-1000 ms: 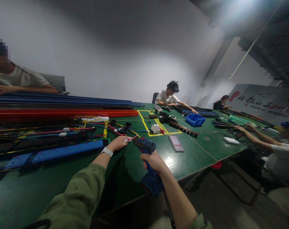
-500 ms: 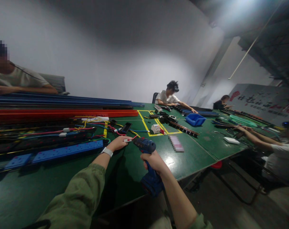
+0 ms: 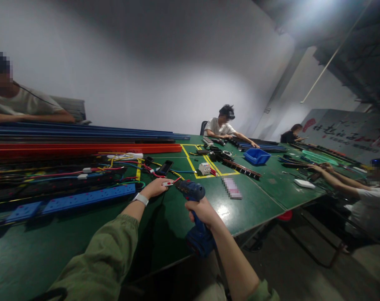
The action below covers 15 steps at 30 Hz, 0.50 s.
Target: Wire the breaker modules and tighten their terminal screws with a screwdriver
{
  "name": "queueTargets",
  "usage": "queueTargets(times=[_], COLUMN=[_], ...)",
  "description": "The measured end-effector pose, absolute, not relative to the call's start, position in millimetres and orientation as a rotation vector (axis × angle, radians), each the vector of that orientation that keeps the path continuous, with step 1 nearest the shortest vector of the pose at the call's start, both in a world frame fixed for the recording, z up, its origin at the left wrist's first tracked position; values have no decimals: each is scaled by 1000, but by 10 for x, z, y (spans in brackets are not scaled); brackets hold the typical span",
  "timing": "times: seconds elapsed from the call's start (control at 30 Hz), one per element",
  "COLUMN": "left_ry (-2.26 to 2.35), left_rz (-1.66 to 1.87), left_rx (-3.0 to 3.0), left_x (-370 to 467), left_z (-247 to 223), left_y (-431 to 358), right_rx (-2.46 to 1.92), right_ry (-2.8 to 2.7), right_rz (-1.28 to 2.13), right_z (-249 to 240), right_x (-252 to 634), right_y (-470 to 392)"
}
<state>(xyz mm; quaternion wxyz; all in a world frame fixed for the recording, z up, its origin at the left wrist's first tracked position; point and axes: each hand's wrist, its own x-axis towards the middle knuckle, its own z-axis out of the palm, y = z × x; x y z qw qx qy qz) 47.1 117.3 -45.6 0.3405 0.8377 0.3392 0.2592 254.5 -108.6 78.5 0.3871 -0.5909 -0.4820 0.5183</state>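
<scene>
My right hand [image 3: 202,211] is wrapped round the handle of a blue cordless drill [image 3: 192,191], its chuck pointing left and its battery base hanging near the table edge. Between the fingers of my left hand [image 3: 154,189] is a small white block with red marks [image 3: 167,183], perhaps a circuit breaker. The drill's tip meets or nearly meets this block; contact cannot be made out. A blue socket strip [image 3: 89,198] lies left of my left hand. Beyond both hands sits a white-grey terminal block [image 3: 205,169] with red ends.
The green table [image 3: 265,192] carries a long red channel [image 3: 139,149], loose coloured wires [image 3: 114,165], a blue bin [image 3: 256,156], a copper-coloured strip [image 3: 240,168] and a pink phone-like slab [image 3: 231,188]. Co-workers sit across the table and at the right.
Both hands, the drill and the white block hold almost the same places. The view has shifted very slightly.
</scene>
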Motion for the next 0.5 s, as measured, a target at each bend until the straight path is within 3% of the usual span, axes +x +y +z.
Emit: queueTargets(times=[0.5], left_ry=[879], left_rz=[665], left_rx=[2148], left_x=[477], left_z=[-417], left_y=[1139], right_rx=[-1492], right_ry=[-1227], right_rz=[1316], right_z=[752], right_x=[2552], right_y=[-1065])
